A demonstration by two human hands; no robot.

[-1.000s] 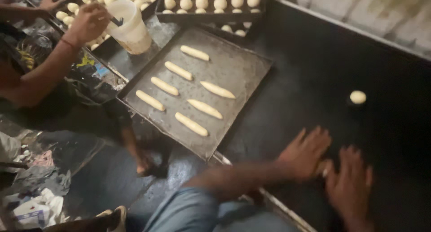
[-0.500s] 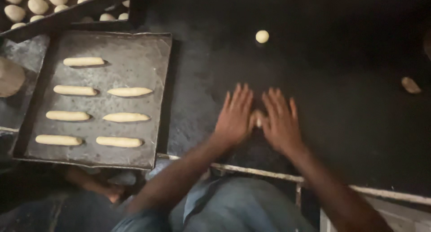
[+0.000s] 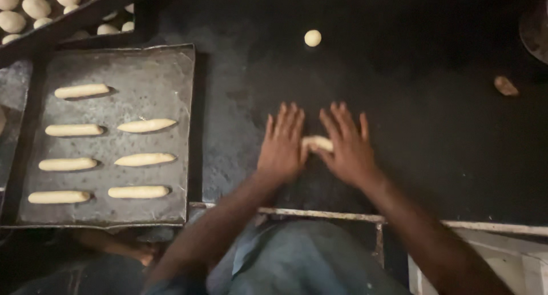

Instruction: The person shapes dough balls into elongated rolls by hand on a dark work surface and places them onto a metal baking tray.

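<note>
My left hand (image 3: 282, 145) and my right hand (image 3: 347, 146) lie flat, palms down, side by side on a dark work table (image 3: 434, 129). Between them shows a short piece of pale dough (image 3: 317, 142), pressed under both palms. A round dough ball (image 3: 312, 38) sits alone on the table beyond my hands. To the left lies a dark metal baking tray (image 3: 165, 72) with several long dough sticks (image 3: 146, 125) in two columns.
A second tray of round dough balls (image 3: 35, 6) stands at the top left. A small dough scrap (image 3: 506, 85) lies at the far right. The table's light front edge (image 3: 342, 216) runs below my arms. A person's foot (image 3: 123, 250) shows under the tray.
The view has swung right and steadied over the table. My hands have come together on the dough piece, which now shows longer between them.
</note>
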